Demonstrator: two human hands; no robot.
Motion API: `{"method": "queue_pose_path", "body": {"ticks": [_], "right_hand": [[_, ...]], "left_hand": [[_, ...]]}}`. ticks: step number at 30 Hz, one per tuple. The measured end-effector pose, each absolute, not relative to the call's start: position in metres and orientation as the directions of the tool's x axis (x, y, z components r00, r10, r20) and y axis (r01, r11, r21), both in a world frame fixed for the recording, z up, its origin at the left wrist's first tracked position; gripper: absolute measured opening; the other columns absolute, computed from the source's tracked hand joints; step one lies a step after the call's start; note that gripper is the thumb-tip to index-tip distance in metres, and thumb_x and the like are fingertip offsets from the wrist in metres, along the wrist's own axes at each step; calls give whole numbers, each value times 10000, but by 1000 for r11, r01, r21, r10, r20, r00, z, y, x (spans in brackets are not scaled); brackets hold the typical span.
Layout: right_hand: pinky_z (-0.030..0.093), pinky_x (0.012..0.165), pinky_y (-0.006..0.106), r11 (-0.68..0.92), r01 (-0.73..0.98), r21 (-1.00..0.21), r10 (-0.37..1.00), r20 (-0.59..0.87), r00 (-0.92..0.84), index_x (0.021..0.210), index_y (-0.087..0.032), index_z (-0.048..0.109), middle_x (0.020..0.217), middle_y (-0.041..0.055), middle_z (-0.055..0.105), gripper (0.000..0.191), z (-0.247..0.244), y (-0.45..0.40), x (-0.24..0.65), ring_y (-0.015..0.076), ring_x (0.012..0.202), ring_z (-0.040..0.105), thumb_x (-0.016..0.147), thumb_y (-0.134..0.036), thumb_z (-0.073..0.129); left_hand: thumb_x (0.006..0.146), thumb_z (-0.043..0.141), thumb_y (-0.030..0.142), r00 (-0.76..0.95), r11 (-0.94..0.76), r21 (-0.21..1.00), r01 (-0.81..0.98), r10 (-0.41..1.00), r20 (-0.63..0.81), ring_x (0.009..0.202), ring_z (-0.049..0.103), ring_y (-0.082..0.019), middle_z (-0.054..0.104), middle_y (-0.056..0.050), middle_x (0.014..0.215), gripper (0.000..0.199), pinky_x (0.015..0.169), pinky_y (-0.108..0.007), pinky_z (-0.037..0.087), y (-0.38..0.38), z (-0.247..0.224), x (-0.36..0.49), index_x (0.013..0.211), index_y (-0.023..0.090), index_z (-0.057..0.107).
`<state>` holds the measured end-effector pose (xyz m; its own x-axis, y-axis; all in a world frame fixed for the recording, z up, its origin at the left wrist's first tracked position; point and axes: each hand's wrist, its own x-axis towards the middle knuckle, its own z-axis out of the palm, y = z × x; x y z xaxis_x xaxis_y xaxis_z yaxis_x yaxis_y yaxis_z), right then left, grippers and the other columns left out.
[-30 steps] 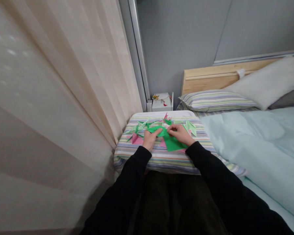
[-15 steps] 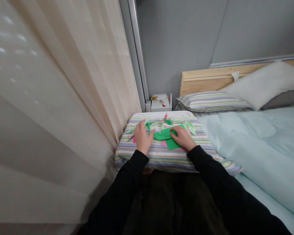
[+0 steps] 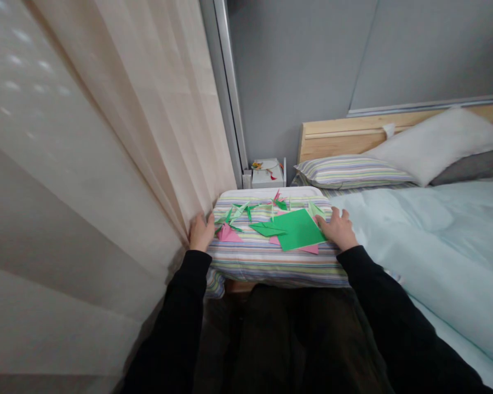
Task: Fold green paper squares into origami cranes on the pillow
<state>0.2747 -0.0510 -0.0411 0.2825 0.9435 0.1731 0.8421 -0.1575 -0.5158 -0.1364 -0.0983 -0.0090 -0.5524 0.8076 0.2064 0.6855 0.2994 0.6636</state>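
Left hand [image 3: 201, 232] and right hand [image 3: 340, 230] flank table [image 3: 246, 193], probably steadying it, can't tell grip; green sheet [image 3: 301, 230], folded paper [image 3: 264, 228] lie mid-table, supported flat.

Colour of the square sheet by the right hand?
The square sheet is plain green, clearest in the head view.

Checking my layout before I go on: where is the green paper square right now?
In the head view, the green paper square lies right of centre on the striped cloth, just left of the right hand.
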Motion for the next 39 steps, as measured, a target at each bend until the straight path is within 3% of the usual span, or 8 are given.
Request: {"method": "queue_pose_path", "body": {"ticks": [7,15,20,23,26,29,34,39], "right_hand": [[465,1026,528,-220,780,-586,937,96,337,1548,-25,326,1364,355,563,809,-41,-48,283,468,1314,584,993,-605,432],[470,999,513,-222,813,-539,947,78,311,1514,-35,371,1316,340,612,779,-38,-58,286,451,1277,615,990,-608,435],[482,983,540,-163,879,-448,942,195,274,1483,-25,431,1350,337,607,668,-23,-68,294,451,1242,630,1006,-490,465],[499,973,462,119,894,-433,966,260,-3,1281,-107,644,1253,235,706,431,4,-71,289,364,1138,683,990,-400,523],[526,821,346,515,656,-552,837,157,-525,1061,-204,750,1051,102,786,252,28,-63,263,259,903,722,939,-378,614],[473,675,305,636,445,-631,635,100,-766,834,-219,776,781,39,768,120,32,-40,224,211,702,664,847,-312,700],[409,628,287,614,329,-718,698,298,-651,720,-183,699,651,18,679,288,-2,-1,179,171,618,569,904,-393,628],[487,700,306,511,105,-853,791,419,-446,858,-180,705,825,53,708,457,-27,9,175,201,759,637,978,-576,513]], "left_hand": [[998,401,494,-590,386,686,617,804,78,1326,598,-418,659,-313,1344,584,1066,-476,447,-104,-10,-141,1281,33,618],[991,422,522,-575,406,655,638,816,55,1198,674,-398,756,-249,1122,521,1020,-457,476,-118,-8,-148,1158,93,667],[970,490,414,-564,372,594,713,807,172,1277,603,-444,687,-294,1246,476,1090,-536,419,-135,13,-126,1271,67,613],[977,462,275,-220,-88,469,879,798,561,1250,617,-345,693,-199,1249,335,1118,-466,423,-139,26,-83,1211,141,661],[950,538,221,220,-471,455,756,837,502,1140,669,-280,745,-115,1149,233,1065,-410,472,-125,19,-39,1086,215,727],[766,743,127,321,-480,506,717,871,371,1119,666,-301,754,-106,1126,292,1052,-428,474,-95,-2,-17,1042,222,746],[576,852,102,300,-423,563,710,905,301,645,605,-208,643,2,642,211,722,-317,486,-61,-12,-20,712,210,731],[697,808,224,201,-373,774,511,928,314,605,535,-169,592,20,578,138,680,-294,444,-56,-2,-21,605,200,708]]}}
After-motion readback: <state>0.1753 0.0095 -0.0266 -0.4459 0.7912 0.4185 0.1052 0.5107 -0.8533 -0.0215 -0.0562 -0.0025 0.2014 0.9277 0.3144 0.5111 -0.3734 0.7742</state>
